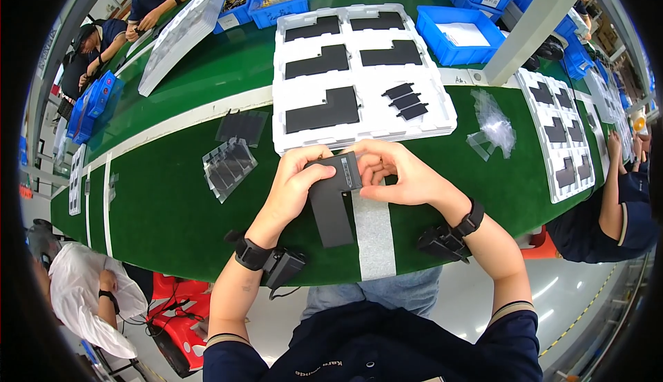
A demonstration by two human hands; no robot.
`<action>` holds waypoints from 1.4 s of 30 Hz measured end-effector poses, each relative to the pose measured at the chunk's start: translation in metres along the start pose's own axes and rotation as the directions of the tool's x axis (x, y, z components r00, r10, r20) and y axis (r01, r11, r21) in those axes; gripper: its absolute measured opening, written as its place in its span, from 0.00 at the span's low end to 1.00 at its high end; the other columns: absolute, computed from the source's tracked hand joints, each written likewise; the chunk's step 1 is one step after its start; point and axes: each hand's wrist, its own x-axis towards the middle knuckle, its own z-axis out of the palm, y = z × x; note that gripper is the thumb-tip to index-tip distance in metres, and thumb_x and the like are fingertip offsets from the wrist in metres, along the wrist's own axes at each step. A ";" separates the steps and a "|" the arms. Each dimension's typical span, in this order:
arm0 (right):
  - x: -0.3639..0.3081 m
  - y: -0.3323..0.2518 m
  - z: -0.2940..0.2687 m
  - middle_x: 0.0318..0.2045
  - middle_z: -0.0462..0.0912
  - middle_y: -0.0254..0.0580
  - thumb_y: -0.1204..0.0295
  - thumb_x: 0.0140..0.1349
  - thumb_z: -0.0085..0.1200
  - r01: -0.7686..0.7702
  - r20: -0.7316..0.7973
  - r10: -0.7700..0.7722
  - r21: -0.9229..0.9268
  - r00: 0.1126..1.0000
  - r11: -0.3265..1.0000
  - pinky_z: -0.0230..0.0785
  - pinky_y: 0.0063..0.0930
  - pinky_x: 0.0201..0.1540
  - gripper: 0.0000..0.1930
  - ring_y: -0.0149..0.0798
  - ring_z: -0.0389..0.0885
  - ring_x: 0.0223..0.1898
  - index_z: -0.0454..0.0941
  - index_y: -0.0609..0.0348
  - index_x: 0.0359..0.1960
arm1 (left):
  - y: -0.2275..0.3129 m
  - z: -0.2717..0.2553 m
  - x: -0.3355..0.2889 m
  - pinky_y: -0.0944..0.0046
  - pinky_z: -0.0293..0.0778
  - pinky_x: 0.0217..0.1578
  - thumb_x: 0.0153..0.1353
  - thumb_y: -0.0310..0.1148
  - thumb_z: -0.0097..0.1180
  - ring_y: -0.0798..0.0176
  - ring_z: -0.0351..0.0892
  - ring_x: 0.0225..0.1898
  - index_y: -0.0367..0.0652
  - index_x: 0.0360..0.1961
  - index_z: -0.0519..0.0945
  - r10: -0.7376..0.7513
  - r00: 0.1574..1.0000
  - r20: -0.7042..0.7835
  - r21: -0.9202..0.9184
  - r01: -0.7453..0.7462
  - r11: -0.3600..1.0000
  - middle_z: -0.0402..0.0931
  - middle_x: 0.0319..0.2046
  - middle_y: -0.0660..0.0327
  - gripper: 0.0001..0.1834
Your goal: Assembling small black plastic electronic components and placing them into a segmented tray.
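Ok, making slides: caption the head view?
Left hand holding a black L-shaped piece, right hand at its edge, white tray beyond.

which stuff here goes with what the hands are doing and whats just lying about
Likely in use:
- black L-shaped flat piece, in the left hand
- white moulded tray holding similar black pieces

Seemingly just lying about:
- crumpled clear plastic film
- blue plastic bin of yellow items

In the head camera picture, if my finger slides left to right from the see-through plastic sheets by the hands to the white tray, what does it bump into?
Clear plastic sheets → left hand → black L-shaped part → right hand → crumpled clear plastic → white tray with dark pieces.
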 end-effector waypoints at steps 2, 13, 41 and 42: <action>-0.004 -0.011 0.004 0.38 0.76 0.40 0.80 0.44 0.59 0.083 -0.106 -0.075 0.070 0.991 0.994 0.68 0.18 0.29 0.16 0.25 0.75 0.29 0.74 0.59 0.39 | -0.002 -0.001 0.000 0.76 0.61 0.26 0.51 0.31 0.49 0.77 0.66 0.23 0.37 0.22 0.73 -0.052 0.999 0.016 -0.043 0.053 0.998 0.70 0.19 0.68 0.08; -0.001 0.001 0.000 0.26 0.80 0.39 0.73 0.52 0.58 0.317 -0.352 -0.448 -0.371 0.822 0.873 0.69 0.24 0.38 0.09 0.33 0.78 0.31 0.76 0.62 0.34 | 0.004 -0.003 -0.001 0.73 0.69 0.38 0.65 0.34 0.39 0.70 0.75 0.40 0.38 0.52 0.67 -0.221 0.925 0.309 -0.308 0.318 0.897 0.74 0.40 0.61 0.17; 0.001 0.010 0.002 0.24 0.79 0.35 0.78 0.54 0.57 0.340 -0.504 -0.309 -0.032 0.807 0.940 0.63 0.17 0.32 0.14 0.22 0.74 0.25 0.68 0.62 0.41 | -0.001 0.013 0.002 0.67 0.75 0.33 0.60 0.29 0.53 0.67 0.77 0.31 0.35 0.35 0.76 0.130 0.979 -0.158 -0.258 -0.168 0.951 0.78 0.33 0.57 0.07; 0.002 0.012 0.001 0.24 0.79 0.35 0.78 0.54 0.57 0.341 -0.502 -0.310 -0.032 0.807 0.940 0.63 0.17 0.32 0.14 0.22 0.74 0.25 0.68 0.62 0.41 | 0.000 0.013 0.002 0.68 0.74 0.33 0.60 0.30 0.52 0.67 0.77 0.31 0.35 0.35 0.76 0.120 0.980 -0.162 -0.266 -0.160 0.950 0.78 0.32 0.57 0.08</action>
